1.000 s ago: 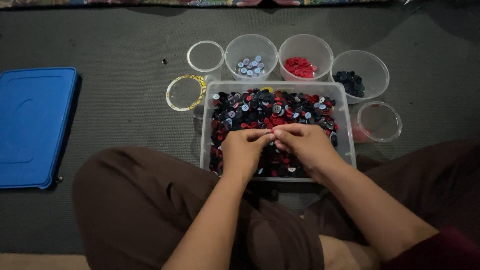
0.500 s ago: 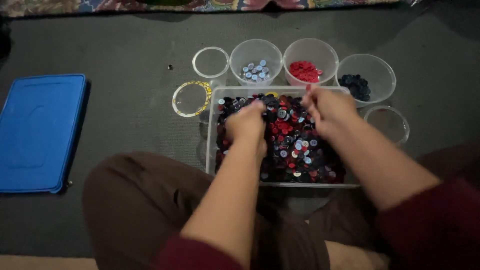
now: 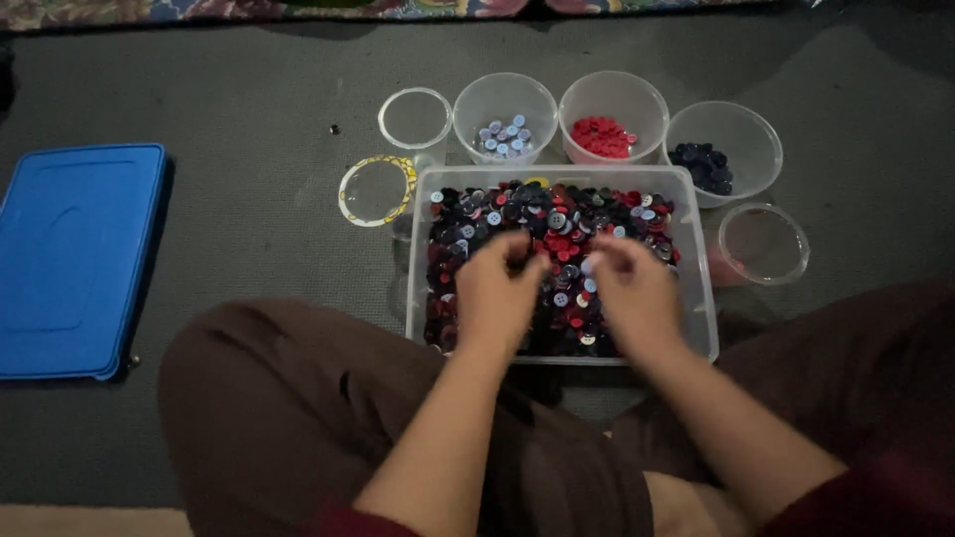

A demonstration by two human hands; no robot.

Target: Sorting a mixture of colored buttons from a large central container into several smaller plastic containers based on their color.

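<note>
Picking through mixed buttons in the clear bin (image 3: 696, 298).

Left to right: blue lid (image 3: 75, 259) well off; left hand (image 3: 500, 288) fingers curled down into the mixed buttons (image 3: 557, 224), grasp unclear; right hand (image 3: 632, 293) same, can't tell if pinching. Bowls behind hold pale-blue (image 3: 502, 134), red (image 3: 602, 134), dark buttons (image 3: 704, 164). Next move needs one clean single-colour pinch.

A single head-worn camera looks steeply down from close above the seated person's lap, facing twelve o'clock across the clear bin (image 3: 696, 298) toward the floor (image 3: 249, 99) beyond.
</note>
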